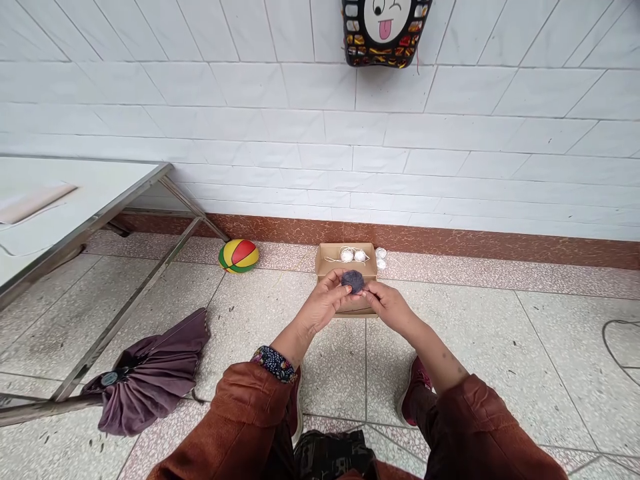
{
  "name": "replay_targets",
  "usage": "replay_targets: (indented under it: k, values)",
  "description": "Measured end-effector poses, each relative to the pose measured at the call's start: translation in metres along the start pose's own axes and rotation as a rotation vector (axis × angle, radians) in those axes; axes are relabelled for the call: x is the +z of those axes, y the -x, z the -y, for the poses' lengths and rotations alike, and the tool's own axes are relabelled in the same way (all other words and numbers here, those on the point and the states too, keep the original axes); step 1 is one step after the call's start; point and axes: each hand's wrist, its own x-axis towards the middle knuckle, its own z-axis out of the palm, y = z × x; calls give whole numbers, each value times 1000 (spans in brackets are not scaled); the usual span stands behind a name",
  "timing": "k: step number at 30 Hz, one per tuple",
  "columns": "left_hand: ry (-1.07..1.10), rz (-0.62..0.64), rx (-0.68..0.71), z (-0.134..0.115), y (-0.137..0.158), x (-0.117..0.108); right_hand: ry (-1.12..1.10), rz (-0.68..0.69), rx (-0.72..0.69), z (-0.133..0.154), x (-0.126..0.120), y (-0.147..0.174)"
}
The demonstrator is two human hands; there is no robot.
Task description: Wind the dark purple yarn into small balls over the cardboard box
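A small ball of dark grey yarn (353, 281) is pinched between the thumb and fingers of my left hand (327, 300), above an open cardboard box (323, 255). At the ball's right edge, the fingers of my right hand (393, 305) are closed on the grey yarn; the strand itself is hard to make out. Inside the box, near its back wall, lie two white balls of yarn (353, 255) with loose strands. More white balls (381, 258) rest on the floor just right of the box.
A striped ball (239, 256) lies by the wall. Left of it stands a metal-framed table (115, 193), with a folded purple umbrella (155, 373) on the floor beside its leg. A black basket (385, 57) hangs on the tiled wall. A cable (607, 337) lies far right.
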Motion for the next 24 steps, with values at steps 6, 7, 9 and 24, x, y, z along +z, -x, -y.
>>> replay_targets:
  k: [6,7,9,24]
  values:
    - [-215,-105,29,3,-6,-5,-83,76,-22,19,-8,3]
    - [-312,-127,53,4,-7,-6,-118,79,-14,22,-10,3]
    - [-511,-152,83,7,-8,-7,-196,68,4,28,-15,2]
    - [-123,42,108,-2,-1,0,-40,-101,48,4,7,-8]
